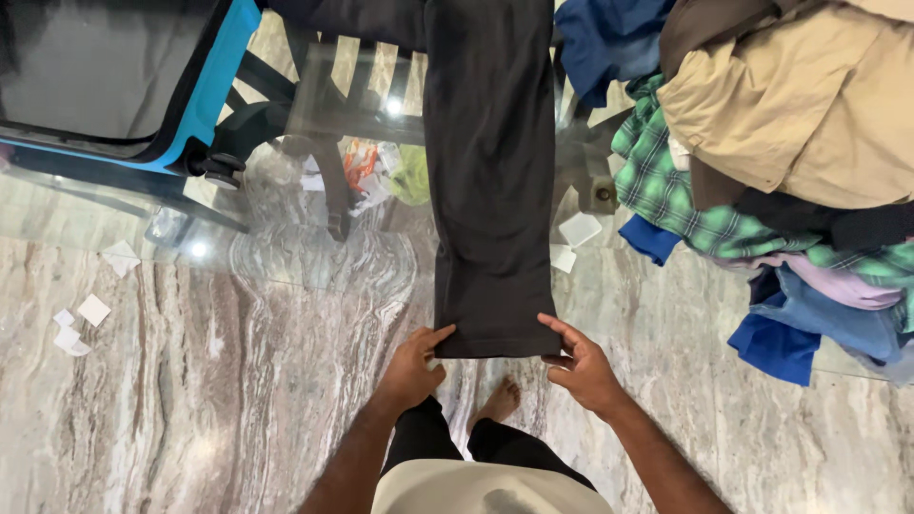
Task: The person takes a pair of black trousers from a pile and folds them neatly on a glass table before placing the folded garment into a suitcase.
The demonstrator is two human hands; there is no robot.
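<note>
I am pinching the near hem of the long dark folded fabric trousers (pixel 490 181) with my left hand (pixel 411 366) and my right hand (pixel 583 366), one at each corner. They are lying lengthwise on the glass table (pixel 314 257), beside the heaped pile of mixed clothes (pixel 790 143). Farther off, the blue-edged suitcase (pixel 114 76) is lying open.

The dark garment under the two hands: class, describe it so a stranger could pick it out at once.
On the glass table, left of the clothes heap, lies a long dark garment. Left hand and right hand hold its near corners. Unlike the crumpled pile, it lies flat and smooth.
</note>
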